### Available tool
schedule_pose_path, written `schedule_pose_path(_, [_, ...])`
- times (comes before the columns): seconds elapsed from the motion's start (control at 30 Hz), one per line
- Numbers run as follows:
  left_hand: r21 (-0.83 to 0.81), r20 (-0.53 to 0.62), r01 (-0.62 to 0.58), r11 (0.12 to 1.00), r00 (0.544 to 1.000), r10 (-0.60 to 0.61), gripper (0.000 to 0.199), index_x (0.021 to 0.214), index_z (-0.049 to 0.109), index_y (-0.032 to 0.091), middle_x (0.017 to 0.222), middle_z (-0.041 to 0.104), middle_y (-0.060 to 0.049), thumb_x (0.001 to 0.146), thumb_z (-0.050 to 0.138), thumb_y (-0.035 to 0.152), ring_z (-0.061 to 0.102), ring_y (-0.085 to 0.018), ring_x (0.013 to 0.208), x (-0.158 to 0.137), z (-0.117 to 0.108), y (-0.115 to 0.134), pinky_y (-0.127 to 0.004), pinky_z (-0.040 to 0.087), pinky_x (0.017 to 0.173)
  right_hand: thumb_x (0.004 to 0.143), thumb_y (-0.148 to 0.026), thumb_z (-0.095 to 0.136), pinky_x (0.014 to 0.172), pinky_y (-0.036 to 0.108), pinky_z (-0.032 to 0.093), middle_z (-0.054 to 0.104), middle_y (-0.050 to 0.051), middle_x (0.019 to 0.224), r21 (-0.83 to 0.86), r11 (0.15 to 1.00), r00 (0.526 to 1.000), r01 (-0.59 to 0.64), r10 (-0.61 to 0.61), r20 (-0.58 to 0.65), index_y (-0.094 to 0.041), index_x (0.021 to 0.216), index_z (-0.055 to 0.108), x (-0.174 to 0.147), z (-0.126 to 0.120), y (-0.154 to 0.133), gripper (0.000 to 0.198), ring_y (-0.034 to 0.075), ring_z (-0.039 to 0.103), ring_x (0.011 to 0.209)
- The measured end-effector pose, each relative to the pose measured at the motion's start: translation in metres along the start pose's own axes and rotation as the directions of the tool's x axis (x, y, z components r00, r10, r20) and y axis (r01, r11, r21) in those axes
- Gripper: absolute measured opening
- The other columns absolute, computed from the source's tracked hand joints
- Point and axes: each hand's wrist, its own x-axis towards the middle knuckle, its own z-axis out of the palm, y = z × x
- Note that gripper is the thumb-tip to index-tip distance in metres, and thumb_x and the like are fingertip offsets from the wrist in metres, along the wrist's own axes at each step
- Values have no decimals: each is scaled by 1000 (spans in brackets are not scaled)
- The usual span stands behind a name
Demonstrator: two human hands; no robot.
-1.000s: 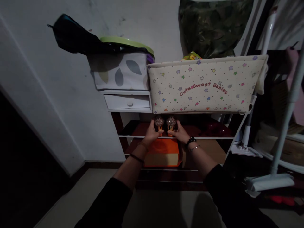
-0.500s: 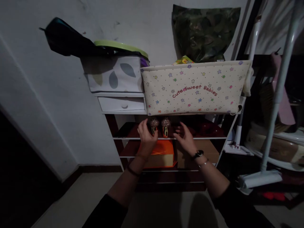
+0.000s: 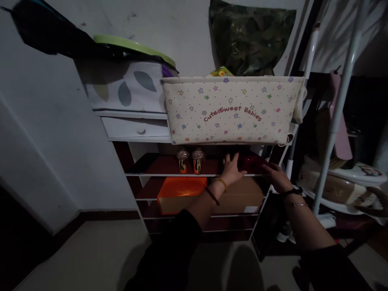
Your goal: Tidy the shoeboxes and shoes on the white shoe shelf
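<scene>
While both hands reach onto the dim shelf [image 3: 169,174], left hand [image 3: 233,169] spread open against dark red item [image 3: 253,163], right hand [image 3: 276,176] loosely open at its far end, gripping nothing, glittery shoes [image 3: 190,159] well left.

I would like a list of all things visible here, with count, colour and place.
shoes: 2, orange with glitter tops, upper shelf, left of the hands
red thing: 1, dark red, upper shelf, at both hands
orange box: 1, orange, second shelf
brown box: 1, brown, second shelf, right of the orange box
star bin: 1, cream with coloured stars, on top of the rack
leaf bin: 1, white with grey leaves, above the drawer
drawer: 1, white, left of the star bin
green lid: 1, green, on the leaf bin
left hand: 1, open, on the red thing
right hand: 1, open, at its right end
</scene>
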Motion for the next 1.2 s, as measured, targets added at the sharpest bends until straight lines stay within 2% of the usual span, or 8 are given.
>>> schedule_pose_path(0.1, [65,98,99,993,990,-105,102,166,33,26,156,37,-21,76,81,29,31,-48,153,22,6,19,-50,30,124,69,-50,79,70,43,63,74,8,92,6,1000,999,-5,5,34,-22,106,64,5,5,1,49,28,72,81])
schedule_pose_path(0.2, [115,144,88,990,984,-104,96,165,37,28,152,46,-19,77,78,27,31,-46,153,34,8,26,-52,25,125,63,-48,81,80,45,62,74,7,97,11,1000,999,27,-28,41,-22,109,62,8,8,-5,56,27,71,88])
schedule_pose_path(0.43, [142,11,80,987,997,-82,89,162,42,24,140,62,-16,81,78,25,43,-39,146,31,2,12,-44,32,122,72,-49,75,91,46,57,72,6,101,-9,954,950,301,-299,91,-23,120,58,-1,20,-46,57,26,68,92])
schedule_pose_path(0.57, [65,-57,122,990,991,-118,82,154,48,16,139,65,-17,77,77,12,55,-34,136,32,-7,8,-38,42,116,80,-52,74,97,46,56,71,8,117,103,930,928,352,-361,87,-24,132,52,-6,37,-57,64,26,68,102])
schedule_pose_path(0.7, [-38,-115,169,985,978,-172,83,152,47,10,124,71,-19,75,78,11,67,-33,117,26,-20,-6,-38,52,102,78,-52,74,92,44,56,71,9,109,89,936,935,340,-347,74,-21,133,52,-8,55,-56,67,26,67,97])
schedule_pose_path(0.9, [-306,-203,71,949,969,-138,83,150,48,13,112,75,-10,71,74,8,71,-23,91,2,-44,-49,-33,57,88,81,-47,71,95,43,55,72,10,111,-11,929,927,370,-368,70,-21,133,56,-15,73,-61,60,28,66,101])
schedule_pose_path(1.1, [-390,-228,-68,918,973,-25,81,151,50,14,139,68,-11,74,72,4,66,-25,126,-2,-38,-65,-35,49,113,79,-42,75,110,54,49,67,18,129,-54,894,889,445,-433,149,-18,140,57,-16,100,-64,68,36,62,120])
schedule_pose_path(1.2, [-444,-206,-51,894,977,-47,86,156,47,16,148,62,-13,76,75,7,59,-26,137,2,-30,-71,-38,43,121,80,-48,76,115,55,47,62,17,139,62,908,888,414,-418,192,-19,147,52,-17,107,-53,76,34,57,132])
